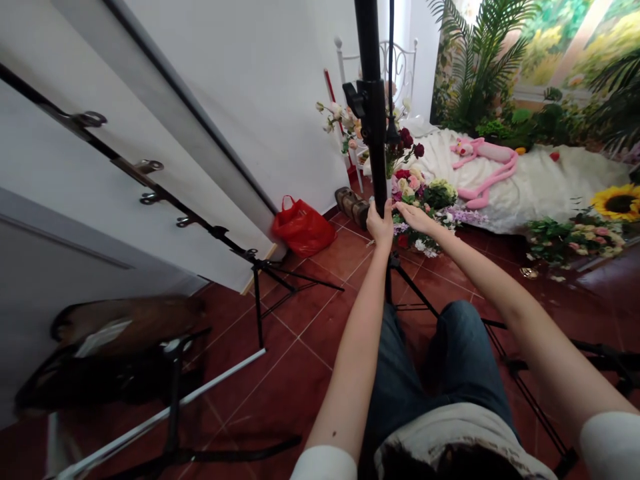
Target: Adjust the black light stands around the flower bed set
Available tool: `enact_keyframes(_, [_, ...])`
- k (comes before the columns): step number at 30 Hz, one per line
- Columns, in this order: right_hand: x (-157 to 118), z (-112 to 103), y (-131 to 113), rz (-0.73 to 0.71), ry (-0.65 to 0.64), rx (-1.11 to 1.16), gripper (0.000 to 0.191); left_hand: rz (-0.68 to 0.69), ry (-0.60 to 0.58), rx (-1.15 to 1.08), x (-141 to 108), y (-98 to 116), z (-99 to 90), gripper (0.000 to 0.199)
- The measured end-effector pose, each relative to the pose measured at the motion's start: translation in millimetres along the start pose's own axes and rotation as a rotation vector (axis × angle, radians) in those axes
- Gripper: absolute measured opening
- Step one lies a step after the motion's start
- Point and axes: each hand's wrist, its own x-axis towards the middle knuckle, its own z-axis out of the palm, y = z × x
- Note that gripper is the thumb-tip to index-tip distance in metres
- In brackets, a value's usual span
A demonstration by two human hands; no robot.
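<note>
Beyond two knees (463, 323), one upright stand (371, 43) is grasped by the left hand (381, 228); the right hand (417, 219) is held outstretched just beside it. Farther off, one red bag (305, 228), one sunflower (619, 201) and one toy (494, 153) are seen.

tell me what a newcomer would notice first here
Probably the pink toy sprawled on the white cloth at upper right, and the bright sunflower near the right edge. The red bag on the floor by the wall stands out too. Nearer, the black pole rises through the upper middle, with the left grip at it and the right grip close beside.
</note>
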Motion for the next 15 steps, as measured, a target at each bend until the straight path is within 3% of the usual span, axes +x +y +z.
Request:
enact_keyframes(5, [10,27,7,0.105,0.136,0.151,0.039,-0.003,-0.019,-0.006,0,-2,0.6,0.047])
enact_keyframes(9, [18,33,11,0.233,0.221,0.167,0.045,-0.004,-0.030,-0.013,1,-4,0.5,0.047])
enact_keyframes(12, [27,31,19,0.415,0.102,0.265,0.054,0.004,-0.028,-0.023,1,-5,0.7,0.047])
enact_keyframes(15, [41,27,29,0.392,-0.098,0.364,0.057,0.016,-0.015,-0.017,1,-5,1.0,0.048])
